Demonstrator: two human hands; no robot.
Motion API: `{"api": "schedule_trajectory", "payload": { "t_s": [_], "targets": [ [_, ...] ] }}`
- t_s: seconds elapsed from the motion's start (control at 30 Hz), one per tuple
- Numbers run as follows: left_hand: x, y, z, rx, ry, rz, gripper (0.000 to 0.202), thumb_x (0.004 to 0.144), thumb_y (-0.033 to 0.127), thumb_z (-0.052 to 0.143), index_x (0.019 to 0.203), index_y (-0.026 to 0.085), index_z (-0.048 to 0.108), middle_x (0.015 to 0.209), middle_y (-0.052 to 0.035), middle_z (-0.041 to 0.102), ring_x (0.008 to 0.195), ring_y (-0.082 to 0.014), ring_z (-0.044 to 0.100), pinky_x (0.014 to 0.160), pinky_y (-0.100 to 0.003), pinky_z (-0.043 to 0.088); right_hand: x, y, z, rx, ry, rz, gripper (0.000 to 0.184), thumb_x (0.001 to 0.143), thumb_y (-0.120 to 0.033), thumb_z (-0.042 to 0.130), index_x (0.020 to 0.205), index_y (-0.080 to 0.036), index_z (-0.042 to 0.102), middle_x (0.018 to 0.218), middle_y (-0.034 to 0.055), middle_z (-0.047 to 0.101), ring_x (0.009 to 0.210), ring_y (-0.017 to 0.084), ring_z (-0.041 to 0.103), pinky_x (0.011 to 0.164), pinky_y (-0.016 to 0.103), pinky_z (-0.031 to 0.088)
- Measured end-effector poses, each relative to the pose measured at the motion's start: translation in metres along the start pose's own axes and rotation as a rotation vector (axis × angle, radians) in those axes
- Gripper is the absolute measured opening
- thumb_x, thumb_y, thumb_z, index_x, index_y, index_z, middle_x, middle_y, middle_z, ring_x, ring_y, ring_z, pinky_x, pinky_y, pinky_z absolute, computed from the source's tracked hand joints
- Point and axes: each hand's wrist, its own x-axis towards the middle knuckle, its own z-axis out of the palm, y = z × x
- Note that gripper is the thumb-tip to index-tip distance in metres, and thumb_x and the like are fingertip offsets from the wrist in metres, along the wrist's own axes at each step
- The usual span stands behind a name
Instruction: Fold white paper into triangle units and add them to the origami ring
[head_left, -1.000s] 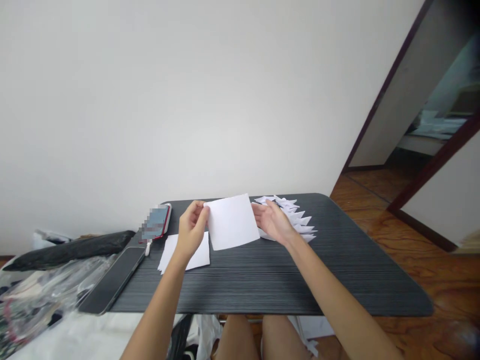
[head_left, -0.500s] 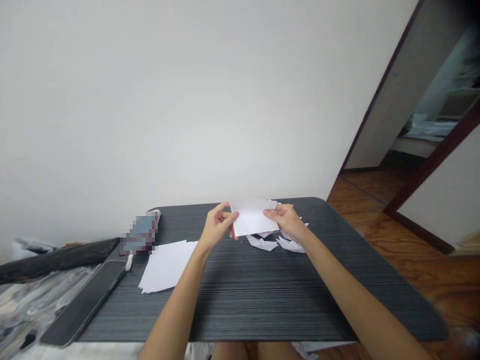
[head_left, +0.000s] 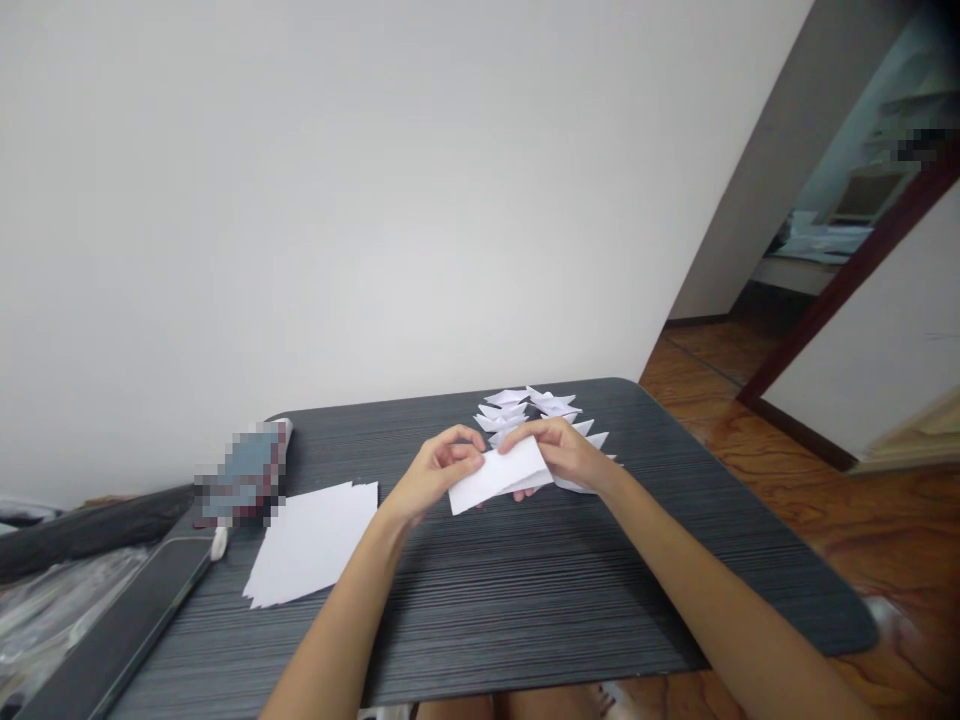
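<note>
Both my hands hold one white sheet of paper (head_left: 495,478), folded over into a narrow strip just above the dark ribbed table (head_left: 525,590). My left hand (head_left: 436,472) pinches its upper left edge with thumb and fingers. At the strip's upper right edge my right hand (head_left: 559,448) pinches too. Several small folded white paper pieces (head_left: 532,410) lie in rows just behind my hands. To the left, a stack of flat white sheets (head_left: 311,538) rests on the table.
A blurred-out object with a red case (head_left: 240,478) lies at the table's far left corner. A dark flat tablet-like slab (head_left: 112,640) hangs over the left edge, beside clear plastic bags (head_left: 37,610). A wooden floor and an open doorway (head_left: 825,260) are on the right.
The open sheet held up in the air has been folded in half and brought down close to the table. My right hand moved from the folded pieces onto the sheet.
</note>
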Motion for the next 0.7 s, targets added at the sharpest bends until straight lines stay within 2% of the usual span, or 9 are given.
{"api": "schedule_trajectory", "payload": {
  "t_s": [0.07, 0.13, 0.23, 0.33, 0.4, 0.47, 0.6, 0.63, 0.7],
  "targets": [
    [0.001, -0.008, 0.007, -0.158, -0.011, -0.028, 0.033, 0.065, 0.032, 0.066, 0.088, 0.018, 0.048, 0.055, 0.0034, 0.053, 0.039, -0.0088, 0.051, 0.035, -0.017, 0.037, -0.003, -0.006, -0.002, 0.057, 0.007, -0.073, 0.046, 0.075, -0.041, 0.049, 0.114, -0.017, 0.051, 0.067, 0.0042, 0.062, 0.051, 0.015, 0.058, 0.049, 0.027, 0.043],
    [0.002, -0.014, 0.013, -0.316, 0.001, -0.020, 0.031, 0.064, 0.028, 0.067, 0.086, 0.016, 0.049, 0.049, 0.0048, 0.049, 0.035, -0.0065, 0.046, 0.032, -0.015, 0.034, -0.005, -0.010, -0.005, 0.030, 0.068, -0.202, 0.050, 0.074, -0.040, 0.053, 0.120, -0.022, 0.044, 0.082, 0.0048, 0.061, 0.065, 0.014, 0.058, 0.055, 0.026, 0.045],
    [0.003, -0.020, 0.022, -0.494, 0.037, -0.065, 0.022, 0.062, 0.019, 0.067, 0.074, 0.013, 0.050, 0.051, 0.0035, 0.048, 0.037, -0.0030, 0.041, 0.033, -0.012, 0.033, -0.006, -0.012, -0.007, -0.144, 0.107, -0.324, 0.039, 0.071, -0.028, 0.061, 0.109, -0.026, 0.051, 0.108, 0.0055, 0.052, 0.095, 0.016, 0.052, 0.074, 0.027, 0.044],
    [0.002, -0.022, 0.027, -0.537, -0.008, -0.120, 0.020, 0.063, 0.020, 0.067, 0.075, 0.012, 0.053, 0.052, 0.0024, 0.049, 0.040, -0.0041, 0.044, 0.037, -0.013, 0.035, -0.005, -0.009, -0.005, -0.295, 0.145, -0.315, 0.015, 0.071, -0.024, 0.061, 0.086, -0.020, 0.060, 0.108, 0.0061, 0.051, 0.102, 0.017, 0.049, 0.082, 0.029, 0.041],
    [0.002, -0.023, 0.028, -0.435, -0.064, -0.160, 0.023, 0.064, 0.022, 0.066, 0.082, 0.012, 0.056, 0.056, -0.0003, 0.054, 0.047, -0.0082, 0.052, 0.044, -0.017, 0.041, -0.004, -0.006, -0.003, -0.341, 0.185, -0.284, 0.009, 0.072, -0.025, 0.061, 0.075, -0.017, 0.061, 0.095, 0.0057, 0.057, 0.092, 0.017, 0.053, 0.080, 0.029, 0.042],
    [0.002, -0.023, 0.026, -0.245, -0.032, -0.135, 0.027, 0.065, 0.024, 0.067, 0.088, 0.012, 0.059, 0.064, -0.0040, 0.061, 0.056, -0.0123, 0.057, 0.053, -0.021, 0.044, -0.004, -0.004, -0.002, -0.368, 0.195, -0.251, 0.012, 0.073, -0.027, 0.059, 0.072, -0.015, 0.062, 0.080, 0.0042, 0.060, 0.081, 0.016, 0.055, 0.077, 0.030, 0.043],
    [0.002, -0.016, 0.020, 0.049, 0.283, 0.181, 0.030, 0.074, 0.037, 0.056, 0.089, 0.012, 0.064, 0.080, -0.0075, 0.065, 0.069, -0.0144, 0.059, 0.064, -0.024, 0.045, -0.006, -0.003, 0.002, -0.467, 0.161, -0.223, 0.013, 0.074, -0.025, 0.057, 0.076, -0.013, 0.063, 0.075, 0.0046, 0.061, 0.075, 0.016, 0.055, 0.072, 0.029, 0.044],
    [0.001, -0.014, 0.019, 0.123, 0.335, 0.263, 0.031, 0.076, 0.039, 0.052, 0.089, 0.013, 0.064, 0.082, -0.0078, 0.065, 0.072, -0.0150, 0.059, 0.066, -0.025, 0.046, -0.006, -0.004, 0.003, -0.498, 0.153, -0.227, 0.013, 0.074, -0.024, 0.057, 0.077, -0.013, 0.063, 0.077, 0.0052, 0.061, 0.076, 0.016, 0.055, 0.071, 0.028, 0.044],
    [-0.001, -0.012, 0.019, 0.314, 0.369, 0.369, 0.028, 0.076, 0.035, 0.054, 0.090, 0.014, 0.064, 0.082, -0.0072, 0.065, 0.074, -0.0152, 0.058, 0.068, -0.025, 0.046, -0.006, -0.004, 0.005, -0.562, 0.140, -0.245, 0.012, 0.074, -0.023, 0.056, 0.077, -0.013, 0.062, 0.080, 0.0062, 0.062, 0.077, 0.016, 0.055, 0.071, 0.028, 0.044]
  ]
}}
